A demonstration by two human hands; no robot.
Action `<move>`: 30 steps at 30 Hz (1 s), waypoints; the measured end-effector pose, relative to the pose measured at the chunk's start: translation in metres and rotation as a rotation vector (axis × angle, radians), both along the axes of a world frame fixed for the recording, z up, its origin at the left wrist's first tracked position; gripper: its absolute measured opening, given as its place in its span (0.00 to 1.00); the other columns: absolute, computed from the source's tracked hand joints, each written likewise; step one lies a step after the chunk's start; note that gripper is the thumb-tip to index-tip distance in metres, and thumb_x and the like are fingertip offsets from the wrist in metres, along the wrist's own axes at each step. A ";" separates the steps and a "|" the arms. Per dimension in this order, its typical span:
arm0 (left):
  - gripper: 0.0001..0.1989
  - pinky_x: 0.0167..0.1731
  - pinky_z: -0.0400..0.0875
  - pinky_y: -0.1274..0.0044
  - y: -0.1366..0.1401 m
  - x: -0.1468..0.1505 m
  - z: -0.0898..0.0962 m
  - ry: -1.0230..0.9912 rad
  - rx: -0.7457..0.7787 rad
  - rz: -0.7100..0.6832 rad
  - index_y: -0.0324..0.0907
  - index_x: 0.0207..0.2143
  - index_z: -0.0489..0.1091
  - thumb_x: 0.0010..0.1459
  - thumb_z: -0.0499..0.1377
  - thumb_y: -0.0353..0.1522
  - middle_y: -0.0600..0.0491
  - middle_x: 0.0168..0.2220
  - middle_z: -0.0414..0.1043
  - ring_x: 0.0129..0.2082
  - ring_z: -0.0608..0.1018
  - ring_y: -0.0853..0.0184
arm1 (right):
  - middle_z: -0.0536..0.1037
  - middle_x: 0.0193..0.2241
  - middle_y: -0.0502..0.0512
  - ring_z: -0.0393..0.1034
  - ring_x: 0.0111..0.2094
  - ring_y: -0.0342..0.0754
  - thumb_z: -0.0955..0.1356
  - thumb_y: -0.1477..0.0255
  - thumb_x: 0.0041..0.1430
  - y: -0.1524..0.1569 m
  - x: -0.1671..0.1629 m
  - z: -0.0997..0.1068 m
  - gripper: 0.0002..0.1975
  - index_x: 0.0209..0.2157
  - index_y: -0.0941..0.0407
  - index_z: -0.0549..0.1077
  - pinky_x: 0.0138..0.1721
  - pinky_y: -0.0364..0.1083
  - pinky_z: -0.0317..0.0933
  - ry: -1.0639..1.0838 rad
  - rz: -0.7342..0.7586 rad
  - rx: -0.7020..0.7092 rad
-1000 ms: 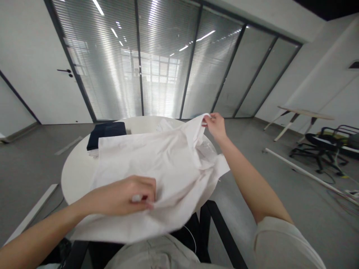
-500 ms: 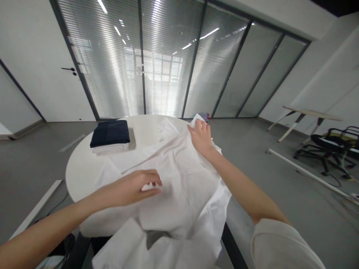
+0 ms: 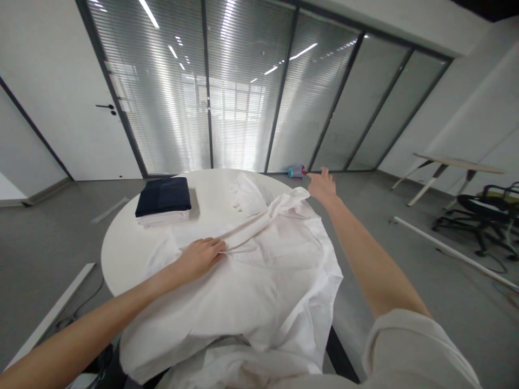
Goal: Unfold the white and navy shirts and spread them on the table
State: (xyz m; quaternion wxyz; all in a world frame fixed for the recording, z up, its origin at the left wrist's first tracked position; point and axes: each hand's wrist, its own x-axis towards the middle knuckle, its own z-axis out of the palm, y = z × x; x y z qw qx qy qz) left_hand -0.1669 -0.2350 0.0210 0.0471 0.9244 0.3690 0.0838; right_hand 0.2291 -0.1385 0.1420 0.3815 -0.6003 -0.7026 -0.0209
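A white shirt (image 3: pixel 267 270) lies spread over the round white table (image 3: pixel 125 243), its lower part hanging off the near edge. My left hand (image 3: pixel 200 256) rests flat on the shirt near its middle, fingers together and pressing the cloth. My right hand (image 3: pixel 322 183) is stretched out past the table's far right edge, fingers apart and holding nothing, just beyond the shirt's upper corner. A crumpled part of the shirt (image 3: pixel 247 197) lies at the far side of the table.
A folded stack, dark cloth on white (image 3: pixel 163 201), sits at the table's far left. A small bottle (image 3: pixel 297 171) lies on the floor by the glass wall. A desk (image 3: pixel 450 167) and office chair (image 3: pixel 486 213) stand at right.
My right hand has let go of the shirt's corner and reached out beyond the table. My left hand moved from pinching the cloth to lying flat on it. The shirt now lies flatter.
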 end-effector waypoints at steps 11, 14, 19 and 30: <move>0.14 0.36 0.69 0.71 -0.004 0.008 0.061 -0.432 0.144 0.288 0.44 0.47 0.62 0.70 0.43 0.41 0.49 0.41 0.78 0.37 0.81 0.57 | 0.79 0.30 0.55 0.72 0.32 0.50 0.69 0.63 0.62 -0.101 -0.086 -0.043 0.11 0.32 0.56 0.79 0.33 0.45 0.59 -0.524 0.493 -0.685; 0.14 0.31 0.66 0.74 0.000 0.001 0.087 -0.591 0.264 0.339 0.43 0.45 0.63 0.68 0.47 0.43 0.53 0.31 0.75 0.29 0.77 0.62 | 0.79 0.34 0.57 0.71 0.37 0.52 0.64 0.65 0.68 -0.102 -0.083 -0.017 0.15 0.32 0.55 0.78 0.37 0.46 0.59 -0.401 0.381 -0.392; 0.18 0.29 0.67 0.78 0.010 0.004 0.112 -0.731 0.118 0.199 0.41 0.46 0.65 0.65 0.53 0.45 0.56 0.29 0.72 0.25 0.74 0.69 | 0.74 0.28 0.53 0.68 0.35 0.51 0.57 0.66 0.71 -0.089 -0.100 0.032 0.21 0.31 0.56 0.76 0.38 0.45 0.59 -0.094 0.312 -0.037; 0.30 0.48 0.76 0.64 0.025 0.050 0.122 -1.168 0.062 0.020 0.39 0.46 0.72 0.46 0.70 0.49 0.47 0.42 0.80 0.45 0.80 0.54 | 0.78 0.43 0.55 0.72 0.47 0.52 0.60 0.39 0.60 -0.085 -0.187 0.051 0.34 0.45 0.54 0.75 0.48 0.49 0.67 0.451 0.836 0.233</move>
